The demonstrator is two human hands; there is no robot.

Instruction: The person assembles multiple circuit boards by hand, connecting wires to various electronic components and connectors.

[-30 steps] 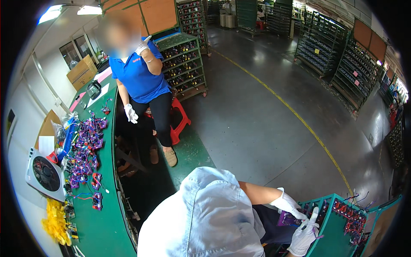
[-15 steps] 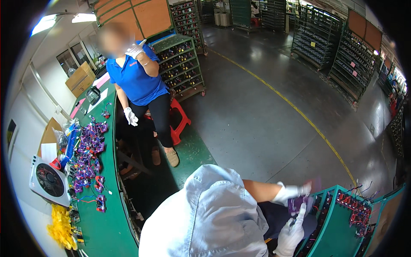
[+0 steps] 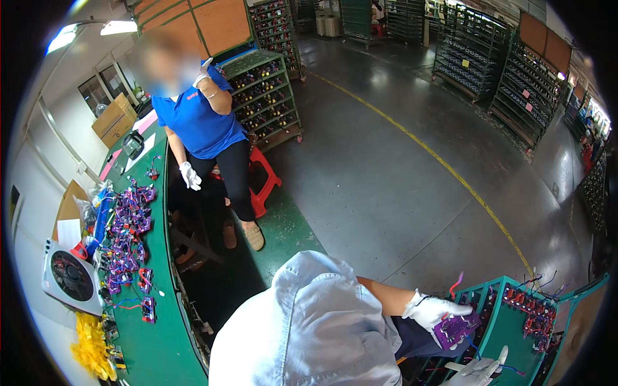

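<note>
My left hand (image 3: 430, 313), in a white glove, grips a purple circuit board (image 3: 456, 330) by its upper edge, over my dark-clothed leg. Red and dark wires run from the board, and a red wire end (image 3: 456, 283) stands up above the glove. My right hand (image 3: 477, 373), also gloved in white, is below and to the right, apart from the board. Its fingers are stretched and spread, close to a thin blue wire (image 3: 512, 370). The picture's lower edge cuts off part of that hand.
A green rack (image 3: 508, 334) at right carries several wired boards (image 3: 537, 315). Left, a green bench (image 3: 168, 334) holds piled purple boards (image 3: 129, 231), a fan (image 3: 71, 273) and yellow strips (image 3: 93, 344). A person in blue (image 3: 196, 116) sits beside a red stool (image 3: 262, 183).
My right hand has left the board and moved down and right, its fingers opening out. My left hand has turned, and the board now shows more of its face.
</note>
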